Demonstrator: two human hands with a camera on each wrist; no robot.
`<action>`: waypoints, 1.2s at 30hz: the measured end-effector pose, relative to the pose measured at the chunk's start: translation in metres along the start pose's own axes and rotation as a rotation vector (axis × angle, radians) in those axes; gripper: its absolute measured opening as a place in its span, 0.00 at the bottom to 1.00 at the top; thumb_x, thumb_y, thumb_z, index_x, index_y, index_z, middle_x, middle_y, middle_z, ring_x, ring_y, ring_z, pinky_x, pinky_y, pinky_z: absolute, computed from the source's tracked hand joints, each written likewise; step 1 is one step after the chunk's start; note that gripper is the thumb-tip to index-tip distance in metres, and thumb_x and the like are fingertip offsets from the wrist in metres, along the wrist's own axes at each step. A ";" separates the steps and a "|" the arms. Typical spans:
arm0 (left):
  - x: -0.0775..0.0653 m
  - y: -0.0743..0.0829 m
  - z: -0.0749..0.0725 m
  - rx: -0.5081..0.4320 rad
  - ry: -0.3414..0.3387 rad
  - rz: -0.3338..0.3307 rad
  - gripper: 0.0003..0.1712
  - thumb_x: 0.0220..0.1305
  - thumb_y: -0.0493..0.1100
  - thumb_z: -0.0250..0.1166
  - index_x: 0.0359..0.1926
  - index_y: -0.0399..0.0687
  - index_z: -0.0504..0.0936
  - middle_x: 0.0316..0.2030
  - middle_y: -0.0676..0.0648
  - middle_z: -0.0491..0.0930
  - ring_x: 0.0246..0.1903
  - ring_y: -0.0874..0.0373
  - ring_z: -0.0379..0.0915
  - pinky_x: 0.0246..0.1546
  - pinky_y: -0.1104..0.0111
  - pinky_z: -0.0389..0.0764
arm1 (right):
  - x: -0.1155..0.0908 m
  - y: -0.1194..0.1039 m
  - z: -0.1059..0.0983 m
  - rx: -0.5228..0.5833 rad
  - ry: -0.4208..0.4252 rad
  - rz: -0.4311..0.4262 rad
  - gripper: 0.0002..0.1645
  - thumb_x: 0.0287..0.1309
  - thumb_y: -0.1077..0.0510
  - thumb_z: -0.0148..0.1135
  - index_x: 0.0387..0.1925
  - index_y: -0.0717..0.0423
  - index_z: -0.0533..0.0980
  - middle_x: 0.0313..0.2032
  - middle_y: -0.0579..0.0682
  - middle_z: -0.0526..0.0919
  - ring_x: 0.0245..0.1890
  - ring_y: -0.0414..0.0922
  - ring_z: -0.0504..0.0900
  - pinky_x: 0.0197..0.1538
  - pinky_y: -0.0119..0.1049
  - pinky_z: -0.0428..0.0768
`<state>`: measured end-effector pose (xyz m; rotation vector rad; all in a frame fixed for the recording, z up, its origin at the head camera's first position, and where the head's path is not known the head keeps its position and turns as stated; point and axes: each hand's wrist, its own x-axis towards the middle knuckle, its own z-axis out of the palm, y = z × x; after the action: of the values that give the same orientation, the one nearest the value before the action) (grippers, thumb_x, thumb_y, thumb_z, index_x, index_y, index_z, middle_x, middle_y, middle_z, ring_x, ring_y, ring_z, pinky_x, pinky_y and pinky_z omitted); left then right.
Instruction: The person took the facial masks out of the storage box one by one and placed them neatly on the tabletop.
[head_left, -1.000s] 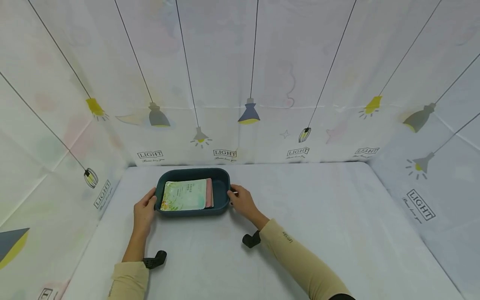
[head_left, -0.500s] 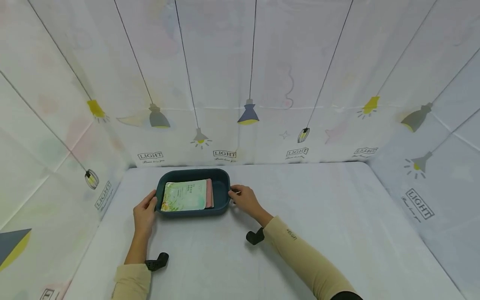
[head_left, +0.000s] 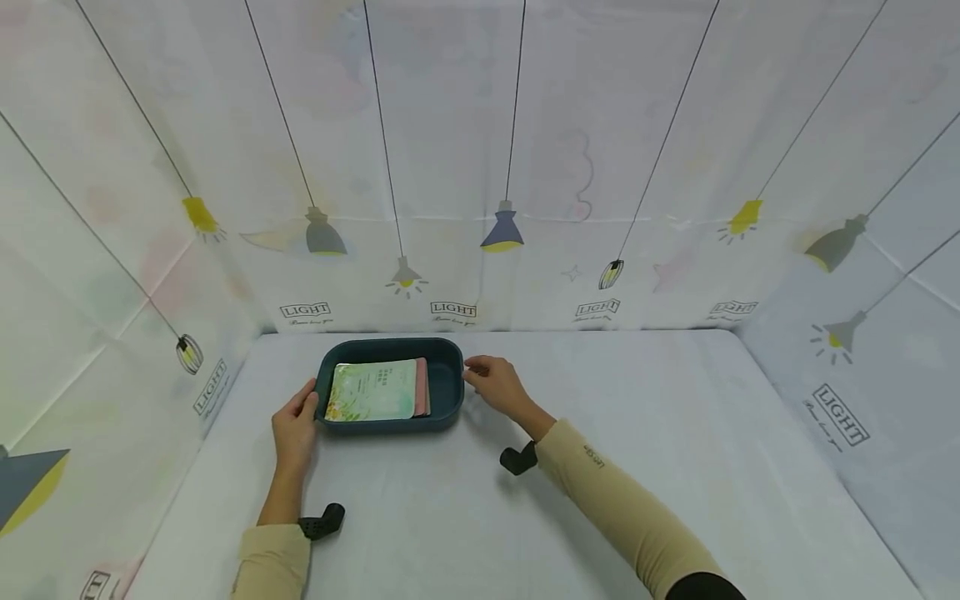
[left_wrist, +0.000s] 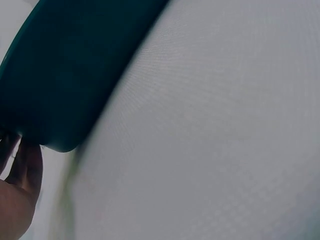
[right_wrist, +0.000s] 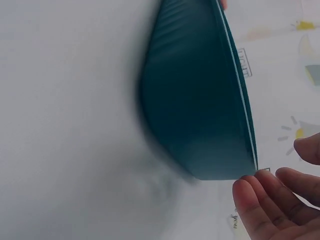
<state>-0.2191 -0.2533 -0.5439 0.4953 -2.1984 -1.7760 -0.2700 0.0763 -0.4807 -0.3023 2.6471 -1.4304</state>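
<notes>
A dark teal plastic basin with rounded corners rests on the white table. Inside it lie a pale green flat packet with a floral print and, partly hidden under that, a pink packet. My left hand holds the basin's left end, fingers and thumb at its rim and outer wall; the left wrist view shows that hand only in part. Beside the right end, my right hand has its fingers loosely extended. In the right wrist view, the right hand's fingertips are very close to the basin's corner; contact is unclear.
The white table extends to the right and toward me. Behind it hangs a pale cloth backdrop printed with lamps, and similar panels stand at left and right. Both sleeves are beige, with a black camera mount at each wrist.
My right hand has loosened from the basin's right end and drawn slightly right and up. My left hand keeps its place at the other end. The view has shifted slightly.
</notes>
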 end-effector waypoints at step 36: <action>0.001 -0.004 0.001 -0.006 0.022 0.014 0.25 0.74 0.50 0.54 0.66 0.45 0.73 0.66 0.47 0.72 0.69 0.56 0.63 0.60 0.83 0.68 | 0.031 -0.044 0.073 0.152 -0.191 0.307 0.12 0.60 0.59 0.65 0.40 0.64 0.78 0.31 0.53 0.82 0.30 0.48 0.85 0.38 0.39 0.85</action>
<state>-0.2199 -0.2535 -0.5484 0.4946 -2.1764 -1.7608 -0.2806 -0.0135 -0.4839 -0.0132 2.2984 -1.4124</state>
